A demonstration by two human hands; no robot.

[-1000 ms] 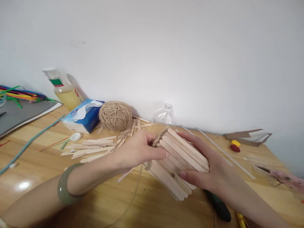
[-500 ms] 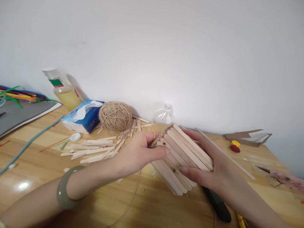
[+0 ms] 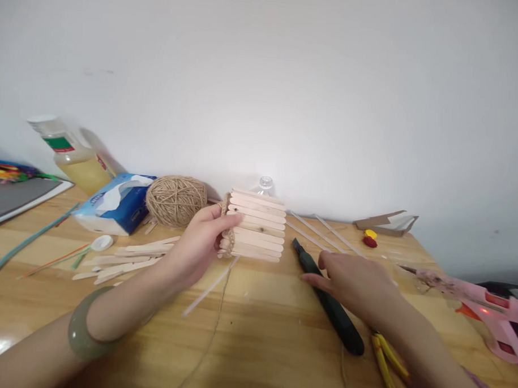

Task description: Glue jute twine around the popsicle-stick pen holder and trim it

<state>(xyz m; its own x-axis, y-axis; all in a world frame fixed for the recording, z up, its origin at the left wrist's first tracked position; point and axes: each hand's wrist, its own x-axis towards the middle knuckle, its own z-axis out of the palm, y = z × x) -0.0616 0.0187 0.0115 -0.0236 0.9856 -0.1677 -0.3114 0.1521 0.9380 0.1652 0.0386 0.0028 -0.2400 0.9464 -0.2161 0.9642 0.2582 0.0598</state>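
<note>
My left hand (image 3: 202, 237) is closed on a holder made of craft sticks (image 3: 260, 225), its thumb pressed on the front of the sticks. The sticks lie side by side, nearly level, and a braided twine band (image 3: 227, 238) runs along the left edge. From there a thin twine strand (image 3: 218, 323) trails down over the table. My right hand (image 3: 349, 282) is open and holds nothing, thumb apart from the fingers. It hovers by a tool with a dark green handle (image 3: 333, 310); I cannot tell whether it touches it.
A pink glue gun (image 3: 472, 295) with a red light lies at the right. Yellow-handled pliers or scissors (image 3: 384, 362) sit below my right wrist. Clear glue sticks (image 3: 338, 236), a twine ball (image 3: 176, 199), a tissue pack (image 3: 118, 203), a bottle (image 3: 77, 159) and loose craft sticks (image 3: 129, 260) stand or lie around.
My right hand has let go of the craft-stick holder and moved right, over the dark green tool. My left hand has turned the holder so its sticks lie nearly level. The view has shifted right.
</note>
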